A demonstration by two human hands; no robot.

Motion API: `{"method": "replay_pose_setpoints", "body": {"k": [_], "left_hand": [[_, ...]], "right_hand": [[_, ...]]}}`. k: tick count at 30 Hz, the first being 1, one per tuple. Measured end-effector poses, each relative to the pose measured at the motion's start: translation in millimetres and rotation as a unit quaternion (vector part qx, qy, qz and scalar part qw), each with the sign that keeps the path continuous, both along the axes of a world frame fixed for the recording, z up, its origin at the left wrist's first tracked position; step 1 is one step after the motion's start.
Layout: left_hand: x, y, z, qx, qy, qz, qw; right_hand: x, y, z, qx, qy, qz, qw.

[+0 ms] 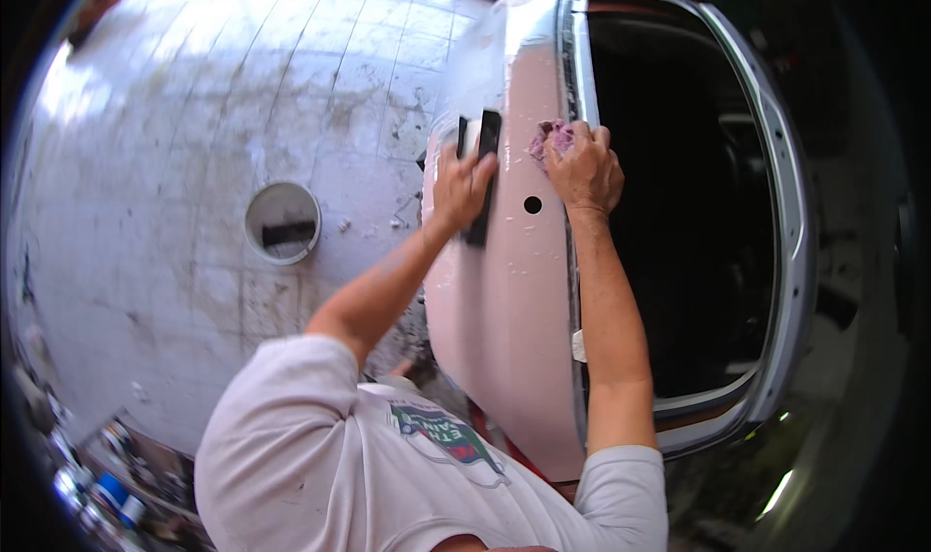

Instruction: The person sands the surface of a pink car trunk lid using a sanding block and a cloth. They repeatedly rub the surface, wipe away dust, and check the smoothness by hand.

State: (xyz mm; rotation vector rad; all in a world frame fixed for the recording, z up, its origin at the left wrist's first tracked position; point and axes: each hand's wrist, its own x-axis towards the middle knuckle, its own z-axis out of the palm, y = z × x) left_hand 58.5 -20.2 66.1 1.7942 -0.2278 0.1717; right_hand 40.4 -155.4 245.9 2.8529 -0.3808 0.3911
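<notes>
Basically, both arms reach away from my body over a pink-coated car body panel. My left arm comes up from the lower left, bent at the elbow, forearm slanting toward the panel. The left hand is partly closed, fingers forward and thumb on the inner side, gripping a long black sanding block against the pink surface, lengthwise along it. My right arm is nearly straight, running up along the panel's edge beside the dark window area. The right hand has its fingers curled down over a crumpled pinkish-purple cloth, bunched by the window-side edge. A round black hole sits between the two hands, just nearer the right.

Hard to make out: the left hand and block are blurred, and the fingers cover the block's middle. The right palm is hidden, so I can't tell how tightly it squeezes. Can't tell door from tailgate either. The window area is too dark to read.

Off to the left, a pale bucket stands on the tiled floor, with a dark piece inside, details unclear. My head is cut off at the lower edge.
</notes>
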Motion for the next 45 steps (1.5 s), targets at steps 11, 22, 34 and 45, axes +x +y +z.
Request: {"method": "replay_pose_setpoints", "body": {"k": [11,22,34,45], "left_hand": [[-38,-12,-4,-0.053,0.042,0.061,0.996],[-72,-9,4,0.028,-0.016,0.025,0.999],[-35,-22,13,-0.018,0.013,0.068,0.997],[15,-6,27,0.033,0.138,0.059,0.988]], "right_hand": [[4,-7,-5,-0.028,-0.029,0.037,0.999],[-13,-9,-6,-0.028,0.012,0.036,0.999],[-3,7,2,-0.015,0.024,0.003,1.000],[0,7,4,-0.029,0.019,0.012,0.999]]}}
